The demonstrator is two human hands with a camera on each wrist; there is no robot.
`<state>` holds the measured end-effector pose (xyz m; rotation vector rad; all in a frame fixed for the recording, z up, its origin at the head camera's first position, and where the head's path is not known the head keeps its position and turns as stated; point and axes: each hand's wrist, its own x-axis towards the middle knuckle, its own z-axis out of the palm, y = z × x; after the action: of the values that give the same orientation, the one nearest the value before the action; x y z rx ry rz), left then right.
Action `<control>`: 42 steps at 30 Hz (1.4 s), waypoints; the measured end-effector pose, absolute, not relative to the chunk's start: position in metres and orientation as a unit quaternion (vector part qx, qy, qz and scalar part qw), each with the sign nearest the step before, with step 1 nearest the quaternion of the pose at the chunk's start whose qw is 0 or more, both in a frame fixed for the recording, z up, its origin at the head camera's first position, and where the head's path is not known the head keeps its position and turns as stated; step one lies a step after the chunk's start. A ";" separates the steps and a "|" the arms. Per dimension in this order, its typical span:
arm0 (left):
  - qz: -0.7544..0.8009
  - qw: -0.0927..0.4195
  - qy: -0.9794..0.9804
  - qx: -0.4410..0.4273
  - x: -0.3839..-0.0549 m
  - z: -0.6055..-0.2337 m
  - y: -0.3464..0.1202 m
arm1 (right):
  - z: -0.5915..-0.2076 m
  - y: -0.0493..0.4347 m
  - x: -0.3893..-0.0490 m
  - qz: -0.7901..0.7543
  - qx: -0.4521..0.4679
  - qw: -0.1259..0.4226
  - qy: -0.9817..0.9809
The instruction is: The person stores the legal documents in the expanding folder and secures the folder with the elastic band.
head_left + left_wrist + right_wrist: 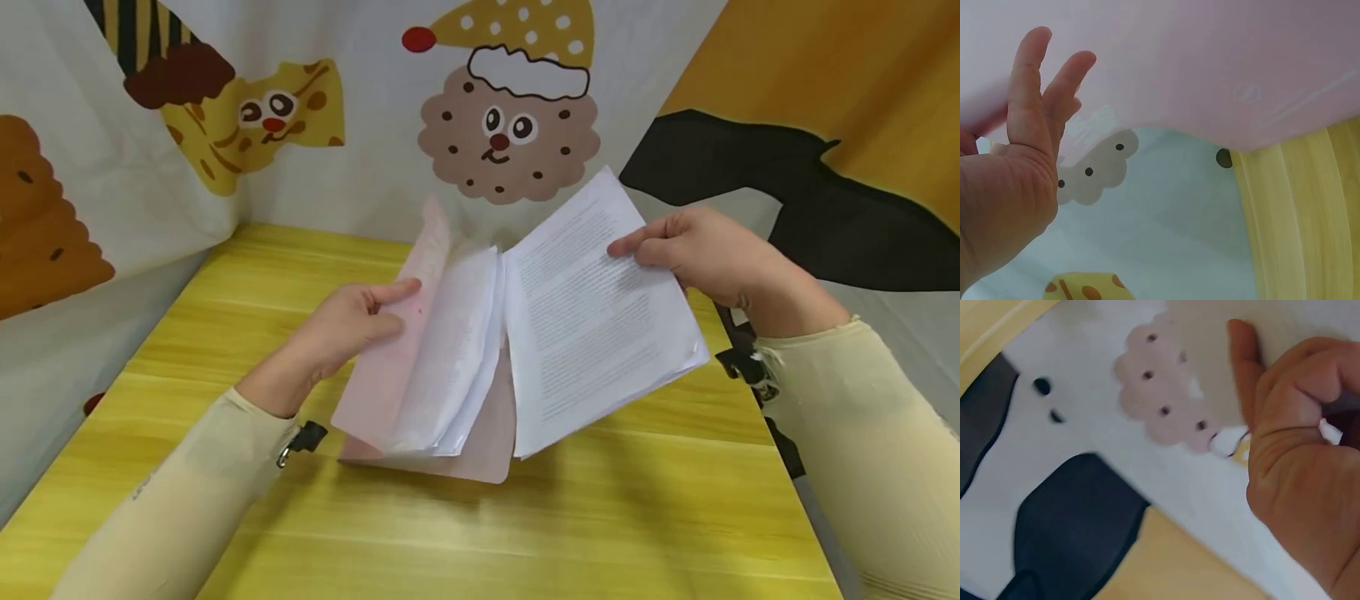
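Observation:
A pink folder [480, 450] with a translucent front cover stands partly spread above the table, with several white sheets [465, 350] inside it. My left hand [337, 333] pinches the left edge of its pink cover [1166, 69] between thumb and fingers. On the right, my right hand [697, 250] grips the outer edge of a thin stack of printed paper [592, 333], fanned away from the folder. Lines of small text cover the top sheet, too fine to read. Whether the stack is still joined to the folder at the spine I cannot tell.
A yellow wood-grain table [600, 525] lies beneath. Behind it hangs a white cloth [360, 192] printed with cartoon food figures, among them a biscuit face [510, 167]. A small dark clip [307, 437] sits at the left sleeve's cuff.

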<state>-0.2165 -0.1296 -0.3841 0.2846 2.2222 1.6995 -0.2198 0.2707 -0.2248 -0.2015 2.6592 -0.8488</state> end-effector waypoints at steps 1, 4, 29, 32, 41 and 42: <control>0.597 0.166 0.778 0.101 -0.217 -0.384 -0.130 | -0.226 0.274 -0.223 -0.317 -0.065 0.177 0.930; 0.600 0.174 0.774 0.101 -0.217 -0.384 -0.130 | -0.236 0.284 -0.233 -0.371 -0.045 0.203 0.905; 0.607 0.159 0.775 0.078 -0.224 -0.380 -0.130 | -0.318 0.227 -0.208 -0.337 -0.053 0.073 0.937; 0.606 0.156 0.777 0.076 -0.224 -0.381 -0.132 | -0.312 0.231 -0.210 -0.306 -0.080 0.066 0.946; 0.605 0.160 0.776 0.082 -0.226 -0.384 -0.133 | -0.299 0.233 -0.208 -0.292 -0.084 0.085 0.949; 0.604 0.161 0.776 0.082 -0.226 -0.385 -0.132 | -0.298 0.231 -0.207 -0.285 -0.089 0.080 0.951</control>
<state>-0.2261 -0.1321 -0.3849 0.2346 2.2152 1.7258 -0.2067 0.2306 -0.2981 -0.2663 2.8439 -0.8527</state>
